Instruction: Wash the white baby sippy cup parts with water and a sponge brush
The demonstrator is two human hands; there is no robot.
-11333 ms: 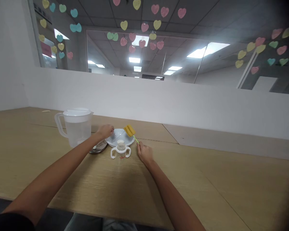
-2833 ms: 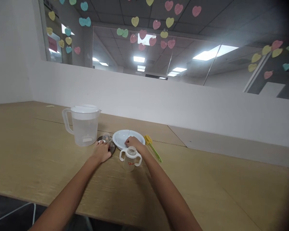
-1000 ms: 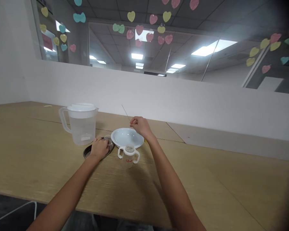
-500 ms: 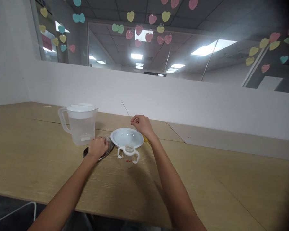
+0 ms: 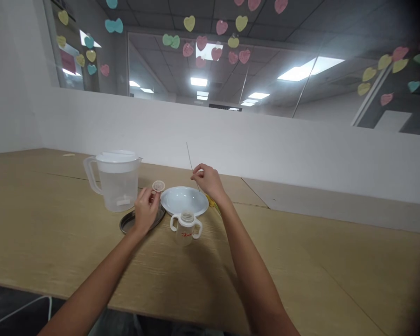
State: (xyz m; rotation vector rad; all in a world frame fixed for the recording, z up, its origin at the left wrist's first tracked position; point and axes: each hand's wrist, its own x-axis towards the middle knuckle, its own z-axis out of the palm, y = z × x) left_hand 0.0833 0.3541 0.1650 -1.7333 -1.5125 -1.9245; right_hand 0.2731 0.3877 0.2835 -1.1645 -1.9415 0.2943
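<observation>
Above a dark oval metal tray (image 5: 127, 223), my left hand (image 5: 147, 207) pinches a small round translucent bottle top (image 5: 158, 186) by its edge. My right hand (image 5: 209, 181) is closed on a thin wire rod (image 5: 189, 155), which sticks up from the fingers over the far rim of a white bowl (image 5: 184, 199). No bristles can be made out on the rod. In front of the bowl stands a clear baby bottle (image 5: 185, 233) with two white handles, red lettering and an uncovered neck.
A lidded translucent pitcher (image 5: 121, 186) stands left of the tray, its handle pointing left. Something yellow (image 5: 212, 201) lies beside the bowl, partly behind my right wrist. A white wall (image 5: 161, 126) with a window above bounds the wooden table (image 5: 301, 261) at the back.
My left hand has lifted the round bottle top off the tray and turned it up. In my right hand the wire rod has swung to a steeper angle.
</observation>
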